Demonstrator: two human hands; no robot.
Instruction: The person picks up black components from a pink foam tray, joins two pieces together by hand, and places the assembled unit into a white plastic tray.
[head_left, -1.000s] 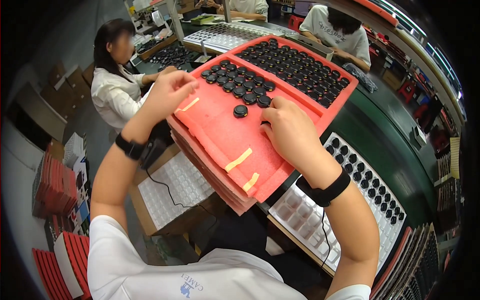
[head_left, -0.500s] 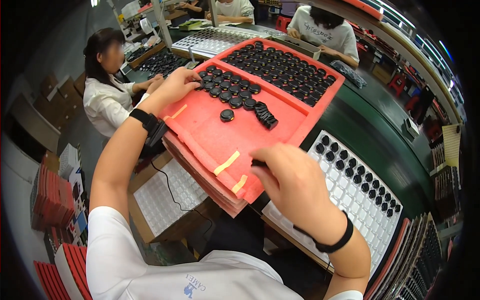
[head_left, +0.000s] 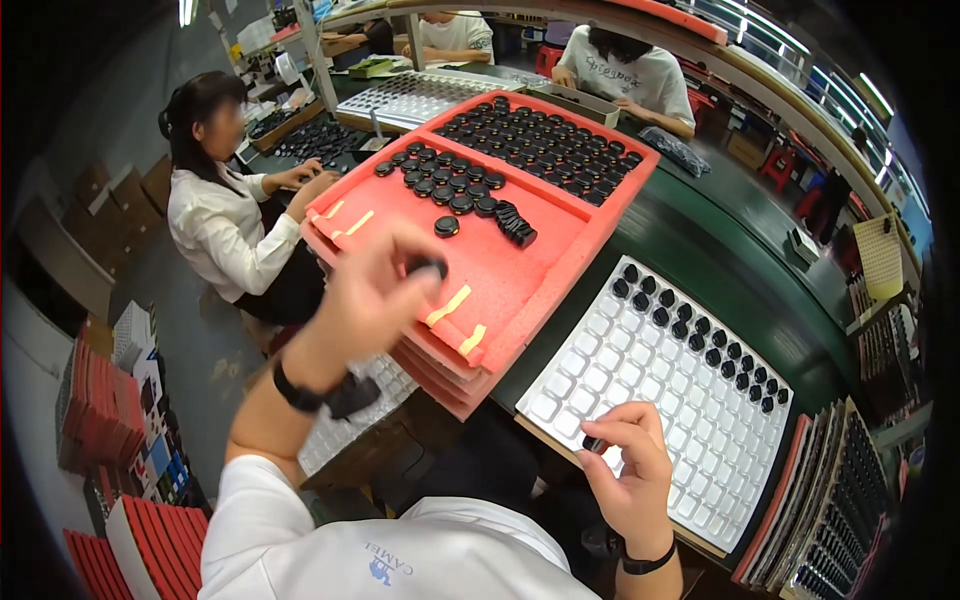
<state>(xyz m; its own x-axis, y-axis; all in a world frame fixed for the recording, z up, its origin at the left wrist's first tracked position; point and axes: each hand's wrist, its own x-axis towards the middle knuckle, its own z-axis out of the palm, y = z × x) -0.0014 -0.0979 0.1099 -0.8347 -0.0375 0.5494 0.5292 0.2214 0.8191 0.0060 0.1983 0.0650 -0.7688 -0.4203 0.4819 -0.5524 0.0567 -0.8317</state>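
My left hand (head_left: 365,300), smeared by motion, is over the near edge of a red foam tray (head_left: 540,280), with a small round black part (head_left: 428,267) pinched between thumb and fingers. Low over the near edge of a white pocketed tray (head_left: 600,345), my right hand (head_left: 640,475) pinches another small black part (head_left: 593,443). In the foam tray's near compartment stand rows of round black parts (head_left: 445,175), one apart from them (head_left: 447,226) and a leaning row of several (head_left: 515,224). Black parts (head_left: 702,326) fill the white tray's far rows.
More black parts (head_left: 540,140) fill the foam tray's far compartment. A person in white (head_left: 215,220) sits at the left; another (head_left: 630,80) works across the green bench (head_left: 690,230). Stacked trays (head_left: 820,510) stand at the right, red foam sheets (head_left: 100,410) at the left.
My left hand has come back from the foam tray's far-left rows toward me with a black part. My right hand has moved right and nearer, from the foam tray to the white tray.
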